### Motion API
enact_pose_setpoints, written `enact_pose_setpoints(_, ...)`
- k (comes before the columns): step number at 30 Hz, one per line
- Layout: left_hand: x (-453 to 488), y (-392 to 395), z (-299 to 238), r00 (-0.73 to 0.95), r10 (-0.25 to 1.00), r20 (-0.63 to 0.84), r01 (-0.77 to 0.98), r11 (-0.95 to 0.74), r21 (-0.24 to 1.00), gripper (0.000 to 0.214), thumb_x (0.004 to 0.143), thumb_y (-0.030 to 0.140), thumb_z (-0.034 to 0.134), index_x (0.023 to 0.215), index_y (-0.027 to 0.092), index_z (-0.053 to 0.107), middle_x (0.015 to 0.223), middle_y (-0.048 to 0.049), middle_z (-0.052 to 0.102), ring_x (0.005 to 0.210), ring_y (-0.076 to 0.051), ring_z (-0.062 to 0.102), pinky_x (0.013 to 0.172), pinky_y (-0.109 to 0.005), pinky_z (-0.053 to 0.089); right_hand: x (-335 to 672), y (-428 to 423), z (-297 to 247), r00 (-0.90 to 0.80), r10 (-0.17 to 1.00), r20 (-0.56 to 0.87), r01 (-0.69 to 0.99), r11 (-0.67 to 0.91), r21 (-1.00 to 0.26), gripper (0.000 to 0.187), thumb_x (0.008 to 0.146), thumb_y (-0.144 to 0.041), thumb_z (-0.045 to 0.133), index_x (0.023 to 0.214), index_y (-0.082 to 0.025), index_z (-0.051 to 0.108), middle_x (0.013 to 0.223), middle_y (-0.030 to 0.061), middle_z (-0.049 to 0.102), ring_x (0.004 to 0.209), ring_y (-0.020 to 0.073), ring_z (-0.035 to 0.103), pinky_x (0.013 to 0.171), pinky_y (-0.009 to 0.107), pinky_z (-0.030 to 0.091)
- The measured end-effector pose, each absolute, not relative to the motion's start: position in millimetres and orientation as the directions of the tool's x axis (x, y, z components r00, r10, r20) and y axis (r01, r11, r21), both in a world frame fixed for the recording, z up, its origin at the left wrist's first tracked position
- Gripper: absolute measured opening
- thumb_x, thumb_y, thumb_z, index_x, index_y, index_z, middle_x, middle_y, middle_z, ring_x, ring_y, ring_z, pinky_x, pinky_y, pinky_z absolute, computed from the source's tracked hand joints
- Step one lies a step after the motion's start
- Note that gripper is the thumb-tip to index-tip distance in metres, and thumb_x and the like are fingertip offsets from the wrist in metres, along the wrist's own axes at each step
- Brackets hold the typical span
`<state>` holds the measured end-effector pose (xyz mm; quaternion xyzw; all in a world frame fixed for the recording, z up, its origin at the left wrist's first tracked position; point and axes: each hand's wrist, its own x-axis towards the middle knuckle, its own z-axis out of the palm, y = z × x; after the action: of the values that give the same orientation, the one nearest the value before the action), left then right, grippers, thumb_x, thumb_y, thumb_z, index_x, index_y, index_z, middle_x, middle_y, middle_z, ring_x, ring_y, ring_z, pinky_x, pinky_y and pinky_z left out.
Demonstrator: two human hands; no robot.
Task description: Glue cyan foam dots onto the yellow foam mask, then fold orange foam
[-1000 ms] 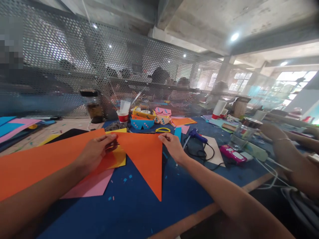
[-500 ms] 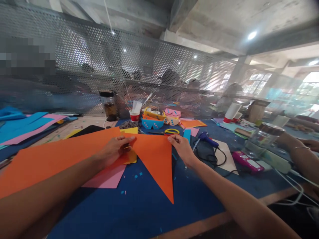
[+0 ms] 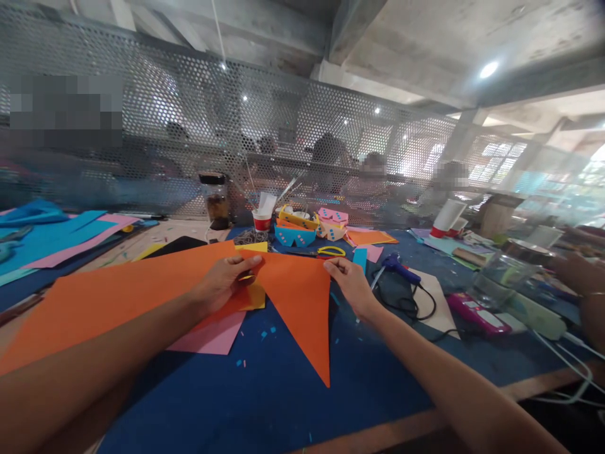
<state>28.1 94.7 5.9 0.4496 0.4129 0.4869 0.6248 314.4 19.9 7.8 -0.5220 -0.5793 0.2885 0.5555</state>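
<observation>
A large orange sheet of paper [image 3: 132,287] spreads across the left side of the table. Its right part shows as a triangular piece of orange paper [image 3: 305,296] hanging point down between my hands; whether the two parts are joined is hidden. My left hand [image 3: 231,277] pinches the triangle's upper left corner, thumb on top. At the upper right corner, thumb and fingertips of my right hand [image 3: 347,277] are closed on the edge. Beneath the orange sheet lie yellow paper [image 3: 258,297] and pink paper [image 3: 212,337].
Behind are yellow-handled scissors [image 3: 331,251], paper glasses [image 3: 295,237], a paper cup [image 3: 262,221] and a dark-lidded jar [image 3: 215,205]. Rightward lie a blue glue gun [image 3: 399,267] with cord, a magenta device [image 3: 479,313] and a glass jar [image 3: 503,277]. Another person's hand [image 3: 574,277] is at far right.
The view has turned slightly left, so most things appear shifted right. Both my hands keep their hold on the orange paper. The other person's arm at right has moved.
</observation>
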Motion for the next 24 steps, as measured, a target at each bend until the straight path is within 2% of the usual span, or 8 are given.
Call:
enact_pose_setpoints(4,27.9,94.5,6.3,0.183,0.98,-0.08,-0.249,0.125,0.96,0.031,0.06,0.035,0.102,0.075,0.018,0.079,0.082,-0.0035,0.079,0.068,-0.012,0.065,0.061,-0.022,0.054,314.0,19.5,8.8,0.171,0.926,0.338,0.284,0.282,-0.916,0.034,0.085,-0.053,0.069,0.085,-0.02,0.075,0.084,0.0037,0.074,0.082,0.0219,0.065,0.077,0.033,0.049)
enact_pose_setpoints(11,26.5,93.8,10.0,0.204,0.977,-0.062,-0.276,0.118,0.954,0.028,0.066,0.031,0.099,0.072,0.019,0.075,0.071,0.0004,0.072,0.062,-0.012,0.064,0.06,-0.024,0.056,315.7,19.6,9.7,0.189,0.922,0.337,0.288,0.276,-0.917,0.035,0.084,-0.053,0.07,0.086,-0.019,0.076,0.087,0.005,0.075,0.086,0.0232,0.066,0.079,0.033,0.051)
enact_pose_setpoints(24,25.6,97.3,8.5,0.185,0.982,-0.04,-0.276,0.091,0.957,0.037,0.059,0.038,0.102,0.068,0.019,0.071,0.073,-0.0007,0.07,0.063,-0.011,0.064,0.059,-0.021,0.058,318.9,21.1,7.6,0.195,0.922,0.334,0.289,0.272,-0.918,0.039,0.084,-0.056,0.07,0.087,-0.018,0.076,0.088,0.006,0.077,0.087,0.0243,0.067,0.079,0.034,0.051)
